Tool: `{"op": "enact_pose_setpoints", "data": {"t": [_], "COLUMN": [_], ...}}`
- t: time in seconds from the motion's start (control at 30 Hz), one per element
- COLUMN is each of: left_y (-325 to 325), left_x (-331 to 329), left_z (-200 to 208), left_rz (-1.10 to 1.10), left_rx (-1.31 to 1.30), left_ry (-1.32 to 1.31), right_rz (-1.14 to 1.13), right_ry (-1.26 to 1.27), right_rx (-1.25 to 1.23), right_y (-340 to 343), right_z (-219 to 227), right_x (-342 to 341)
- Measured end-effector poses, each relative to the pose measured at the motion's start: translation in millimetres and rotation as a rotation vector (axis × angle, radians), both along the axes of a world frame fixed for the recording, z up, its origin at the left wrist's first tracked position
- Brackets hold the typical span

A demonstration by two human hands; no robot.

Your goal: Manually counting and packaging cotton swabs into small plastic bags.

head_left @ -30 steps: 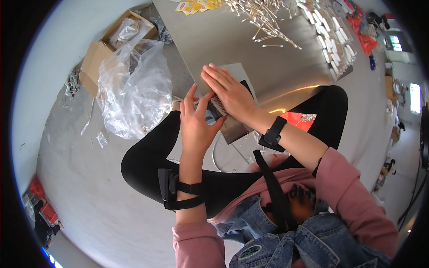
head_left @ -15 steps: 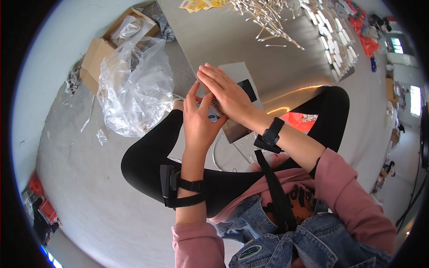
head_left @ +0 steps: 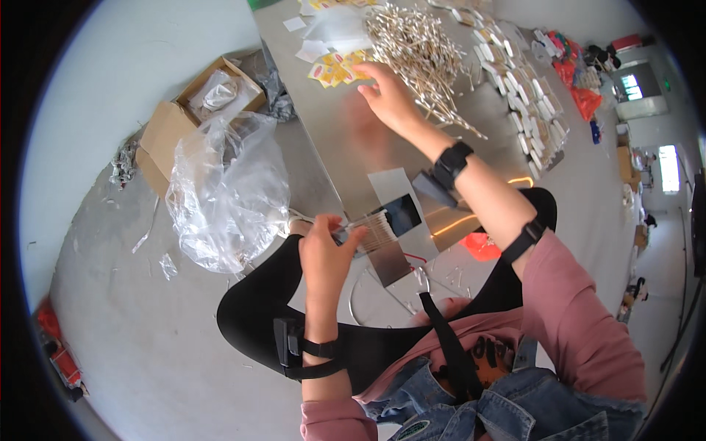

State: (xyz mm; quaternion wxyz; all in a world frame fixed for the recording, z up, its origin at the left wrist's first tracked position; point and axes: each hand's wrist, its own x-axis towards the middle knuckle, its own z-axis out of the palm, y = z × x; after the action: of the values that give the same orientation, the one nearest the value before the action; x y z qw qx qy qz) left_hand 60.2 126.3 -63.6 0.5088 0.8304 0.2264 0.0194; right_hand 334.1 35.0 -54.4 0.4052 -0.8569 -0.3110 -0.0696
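Note:
My left hand [head_left: 323, 250] is closed with thumb and fingers round a flat row of cotton swabs [head_left: 377, 232], low over the near corner of the metal table. My right hand [head_left: 391, 97] reaches to the far side, fingers apart and empty, its fingertips by the yellow printed labels [head_left: 334, 70]; whether they touch cannot be told. Just right of that hand lies a big loose heap of cotton swabs [head_left: 415, 55]. Beside the left hand, a black flat rectangle [head_left: 403, 214] rests on a white sheet [head_left: 388, 184].
White-ended packs of swabs [head_left: 523, 110] stand in rows along the table's right side. To the left, a clear plastic bag [head_left: 228, 198] leans against an open cardboard box [head_left: 165, 136] on the floor. Red bags [head_left: 585, 99] lie farther right.
My right hand has left the left hand and moved away, up to the labels. My left hand has come lower, the row of swabs showing in it. The view has shifted.

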Motion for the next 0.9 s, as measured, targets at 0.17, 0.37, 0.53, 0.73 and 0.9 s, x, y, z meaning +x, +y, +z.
{"op": "enact_pose_setpoints", "data": {"t": [0.17, 0.37, 0.53, 0.73, 0.9], "left_y": [-2.3, 0.7, 4.2, -0.8, 0.9], "left_x": [0.2, 1.6, -2.2, 6.8, 5.4], "left_z": [-4.6, 2.5, -3.7, -1.4, -10.2], "left_rz": [-0.052, -0.103, -0.1, -0.063, -0.019], "left_rx": [-0.046, -0.078, -0.052, -0.137, -0.167], "left_ry": [0.003, 0.102, 0.102, 0.123, 0.17], "right_rz": [0.112, 0.067, 0.142, 0.113, 0.177], "right_ry": [0.025, 0.132, 0.243, 0.243, 0.709], "right_rx": [-0.245, -0.56, -0.617, -0.165, 0.076], "right_y": [49.1, 79.2, 78.7, 29.0, -45.9], "right_z": [0.6, 5.6, 13.9, 24.5, 73.1], "right_x": [44.9, 73.3, 72.3, 64.1, -51.4]}}
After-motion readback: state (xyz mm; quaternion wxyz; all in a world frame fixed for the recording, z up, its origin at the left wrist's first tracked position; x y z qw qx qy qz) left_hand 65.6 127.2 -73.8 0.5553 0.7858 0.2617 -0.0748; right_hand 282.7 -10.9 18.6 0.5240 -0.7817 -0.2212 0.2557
